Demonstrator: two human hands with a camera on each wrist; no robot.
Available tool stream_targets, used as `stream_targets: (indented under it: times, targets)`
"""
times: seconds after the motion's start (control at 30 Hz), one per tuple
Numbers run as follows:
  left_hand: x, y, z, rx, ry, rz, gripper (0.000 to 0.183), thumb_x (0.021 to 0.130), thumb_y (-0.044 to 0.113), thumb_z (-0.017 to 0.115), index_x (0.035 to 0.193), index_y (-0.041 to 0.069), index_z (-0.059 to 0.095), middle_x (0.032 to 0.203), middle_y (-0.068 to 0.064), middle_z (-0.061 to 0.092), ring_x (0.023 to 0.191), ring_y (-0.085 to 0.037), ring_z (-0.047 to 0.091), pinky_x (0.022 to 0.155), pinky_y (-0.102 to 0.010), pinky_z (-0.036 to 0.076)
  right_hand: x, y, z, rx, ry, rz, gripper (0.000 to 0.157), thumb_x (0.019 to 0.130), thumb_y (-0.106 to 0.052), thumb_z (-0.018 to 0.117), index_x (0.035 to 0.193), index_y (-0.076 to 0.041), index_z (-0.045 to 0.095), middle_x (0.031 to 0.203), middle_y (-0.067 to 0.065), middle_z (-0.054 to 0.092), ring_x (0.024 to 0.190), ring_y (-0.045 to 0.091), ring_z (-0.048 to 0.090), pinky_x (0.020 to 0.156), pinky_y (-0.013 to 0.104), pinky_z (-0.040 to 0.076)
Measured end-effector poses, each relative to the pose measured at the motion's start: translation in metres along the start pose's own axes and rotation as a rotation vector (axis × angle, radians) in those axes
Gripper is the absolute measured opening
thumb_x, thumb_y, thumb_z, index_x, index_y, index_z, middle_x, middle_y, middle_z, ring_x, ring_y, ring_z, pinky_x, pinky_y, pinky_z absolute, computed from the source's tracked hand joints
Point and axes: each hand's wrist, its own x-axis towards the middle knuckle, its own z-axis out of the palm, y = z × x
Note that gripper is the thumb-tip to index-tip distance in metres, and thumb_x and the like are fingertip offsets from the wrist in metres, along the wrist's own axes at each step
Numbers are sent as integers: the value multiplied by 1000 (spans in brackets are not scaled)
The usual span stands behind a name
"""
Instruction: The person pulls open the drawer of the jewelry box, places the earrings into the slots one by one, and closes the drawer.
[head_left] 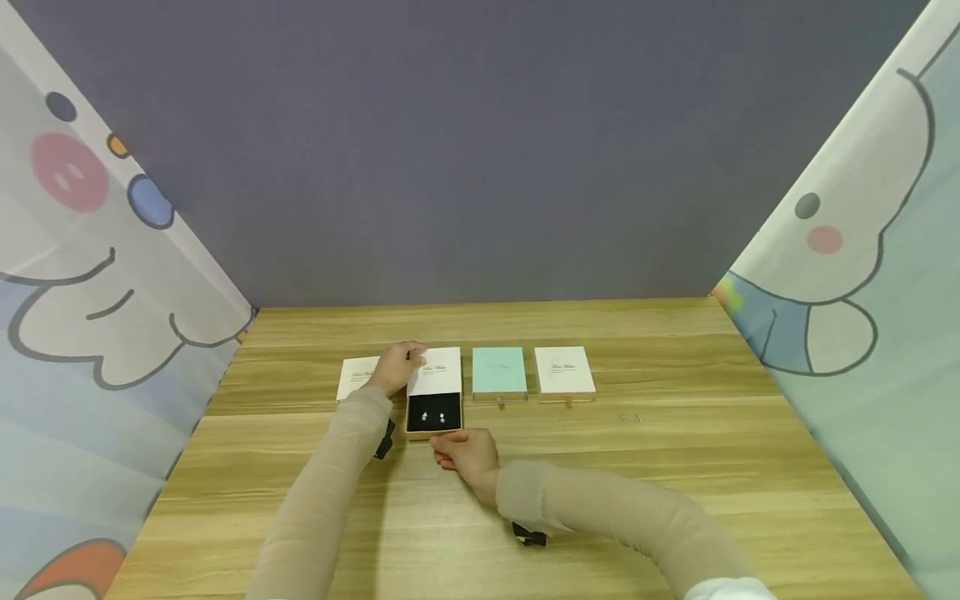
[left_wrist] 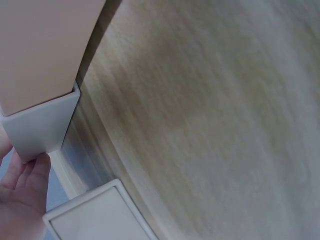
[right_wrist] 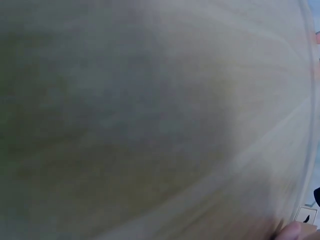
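A white jewelry box with printed lettering stands left of centre in the head view. Its black-lined drawer sticks out toward the person, holding a pair of small earrings. My left hand grips the box's far left part; in the left wrist view its fingertips touch the box's end wall. At the drawer's front edge, my right hand pinches with thumb and forefinger, the pinched spot hidden by the fingers. Only a bit of that hand shows at the lower right corner of the right wrist view.
Left of the open box lies another white box, partly behind the left hand. To the right stand a turquoise box and a white box, both with small pull tabs. Two tiny earrings lie on the wooden table farther right.
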Motion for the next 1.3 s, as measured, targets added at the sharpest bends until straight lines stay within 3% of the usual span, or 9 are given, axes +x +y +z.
stream_targets:
  times: [0.4, 1.0, 1.3]
  targets:
    - [1, 2, -1, -10, -6, -5, 33, 96, 16, 49, 127, 7, 54, 130, -17, 51, 118, -35, 48, 96, -48, 43, 2, -1, 9, 31, 91, 4, 11, 77, 0, 69, 85, 6, 70, 69, 11, 69, 55, 6, 62, 55, 20, 55]
    - [1, -1, -1, 25, -12, 15, 33, 96, 15, 48, 127, 5, 53, 130, -18, 51, 117, -36, 49, 96, -48, 43, 9, -6, 7, -16, 112, 6, 7, 78, 0, 68, 82, 4, 70, 71, 12, 70, 54, 6, 62, 55, 20, 55]
    - [-1, 3, -2, 26, -18, 17, 33, 95, 13, 49, 127, 5, 53, 128, -18, 53, 115, -34, 50, 93, -46, 45, 20, -9, 10, 27, 139, 42, 7, 79, -1, 67, 82, 4, 70, 68, 9, 69, 54, 5, 61, 56, 20, 55]
